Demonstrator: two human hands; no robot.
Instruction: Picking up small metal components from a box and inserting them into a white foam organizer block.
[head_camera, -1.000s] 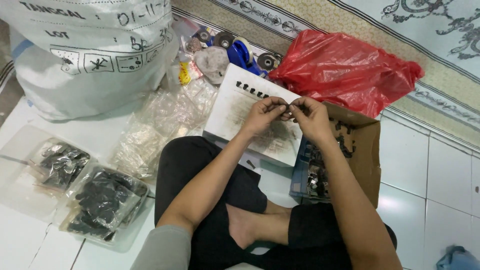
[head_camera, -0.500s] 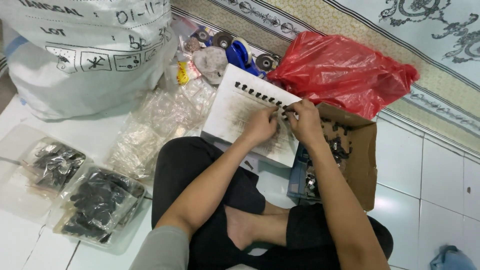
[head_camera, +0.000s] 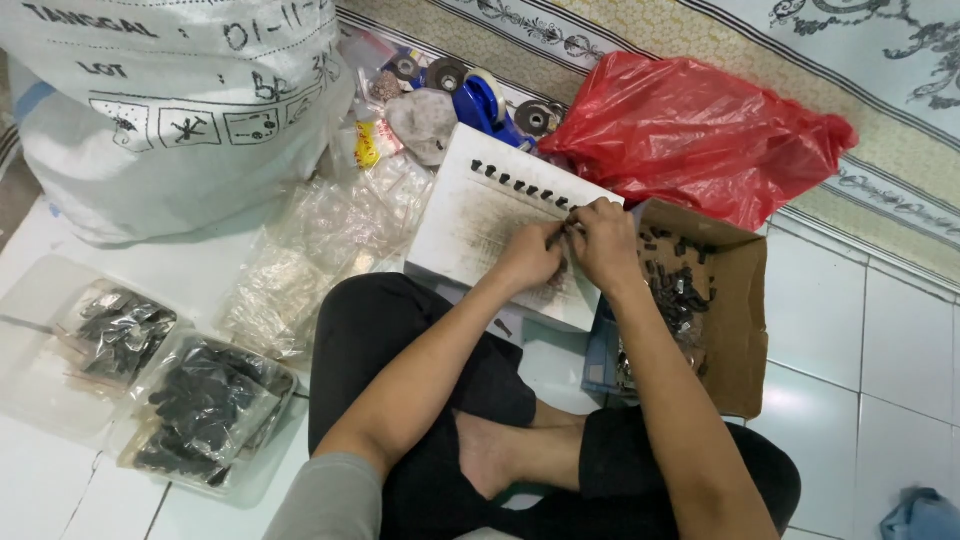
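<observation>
Since the earlier frame both hands had slid toward the far right corner of the worn white rectangular board (head_camera: 480, 225), beside its row of small black pieces (head_camera: 520, 186). The left hand (head_camera: 532, 258) and right hand (head_camera: 603, 240) met there, fingertips pinched on a tiny dark part too small to make out. Right of them sat the open brown cardboard box (head_camera: 735, 300) of black parts, its near end hidden by the forearm. Behind lay a crumpled red plastic bag (head_camera: 700, 135); far left, a big white woven sack (head_camera: 180, 110) with black markings, cut off by the frame. Clear plastic bags (head_camera: 205, 410) of dark parts lay near left.
</observation>
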